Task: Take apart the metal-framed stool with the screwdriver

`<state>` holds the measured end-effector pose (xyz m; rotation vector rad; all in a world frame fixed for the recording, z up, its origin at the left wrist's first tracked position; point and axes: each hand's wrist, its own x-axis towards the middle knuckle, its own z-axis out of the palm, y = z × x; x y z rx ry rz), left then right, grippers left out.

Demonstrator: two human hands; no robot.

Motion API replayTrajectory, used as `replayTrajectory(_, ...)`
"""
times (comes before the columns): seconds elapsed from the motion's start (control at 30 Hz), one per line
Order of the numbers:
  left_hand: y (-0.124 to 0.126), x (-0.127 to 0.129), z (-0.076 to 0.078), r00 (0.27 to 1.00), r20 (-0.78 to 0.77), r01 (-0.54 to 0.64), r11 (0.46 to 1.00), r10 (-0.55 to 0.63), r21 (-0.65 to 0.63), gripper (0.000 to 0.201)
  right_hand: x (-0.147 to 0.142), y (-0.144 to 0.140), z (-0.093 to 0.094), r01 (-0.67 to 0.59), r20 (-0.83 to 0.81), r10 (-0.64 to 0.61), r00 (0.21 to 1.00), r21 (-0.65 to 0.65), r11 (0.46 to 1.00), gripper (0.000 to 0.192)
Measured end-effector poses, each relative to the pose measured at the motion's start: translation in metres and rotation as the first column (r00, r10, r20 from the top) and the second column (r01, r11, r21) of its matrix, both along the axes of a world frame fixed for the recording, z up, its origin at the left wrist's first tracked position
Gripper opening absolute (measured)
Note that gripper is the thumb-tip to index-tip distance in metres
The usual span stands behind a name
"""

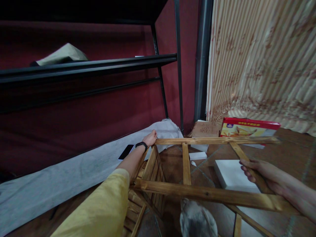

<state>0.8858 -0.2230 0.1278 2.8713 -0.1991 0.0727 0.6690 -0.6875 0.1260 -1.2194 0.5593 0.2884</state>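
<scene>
Handling of a wooden frame (pixel 209 192) on the floor appears in hand. Left hand (pixel 150 138) closes over its far corner; right hand (pixel 259 172) wraps a diagonal brace. White foam block (pixel 229 174) lies just beneath the right hand. Steadying both ends together seems needed next.

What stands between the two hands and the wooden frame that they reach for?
Nothing visible does. The left hand already grips the far corner of the wooden frame, and the right hand closes on its diagonal slat. Both touch the wood directly.
</scene>
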Motion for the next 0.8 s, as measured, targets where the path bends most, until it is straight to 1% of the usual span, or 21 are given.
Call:
replayTrajectory(0.07,0.001,0.001,0.000,1.000,0.000,-0.016,1.000,0.016,0.004,0.023,0.000,0.005,0.005,0.028,-0.009,-0.029,1.000,-0.039,0.999,0.019)
replayTrajectory(0.17,0.001,0.000,-0.001,0.999,0.012,-0.041,0.999,0.041,0.004,0.024,0.002,0.009,0.010,0.017,-0.038,-0.019,0.999,-0.051,0.999,0.017)
replayTrajectory(0.3,-0.002,-0.002,0.000,0.998,0.017,-0.054,0.998,0.054,-0.024,0.021,0.003,0.007,0.010,0.013,-0.022,-0.015,1.000,-0.070,0.997,0.017)
replayTrajectory(0.37,-0.002,-0.002,0.001,0.998,0.031,-0.059,0.996,0.061,-0.070,0.018,0.003,0.007,0.008,0.015,-0.008,-0.016,1.000,-0.084,0.996,0.018)
replayTrajectory(0.43,-0.002,-0.003,0.002,0.996,0.055,-0.063,0.984,0.073,-0.167,0.014,0.002,0.008,0.007,0.033,0.005,-0.032,0.999,-0.101,0.994,0.019)
replayTrajectory(0.5,0.000,-0.005,0.003,0.993,0.082,-0.056,0.948,0.086,-0.313,0.011,0.001,0.011,0.007,0.053,0.002,-0.053,0.999,-0.120,0.991,0.021)
replayTrajectory(0.6,0.004,-0.012,0.005,0.987,0.139,0.005,0.858,0.077,-0.513,0.007,0.001,0.015,0.008,0.063,-0.006,-0.065,0.998,-0.144,0.988,0.022)
replayTrajectory(0.67,0.009,-0.019,0.006,0.980,0.181,0.041,0.800,0.085,-0.598,0.007,0.003,0.016,0.008,0.039,-0.010,-0.041,0.999,-0.149,0.988,0.023)
replayTrajectory(0.77,0.019,-0.031,0.007,0.970,0.193,0.030,0.719,0.147,-0.695,0.007,0.006,0.016,0.006,0.011,-0.020,-0.014,1.000,-0.142,0.990,0.025)
replayTrajectory(0.8,0.023,-0.035,0.006,0.970,0.190,0.030,0.699,0.152,-0.714,0.008,0.006,0.016,0.004,0.014,-0.025,-0.018,1.000,-0.135,0.991,0.025)
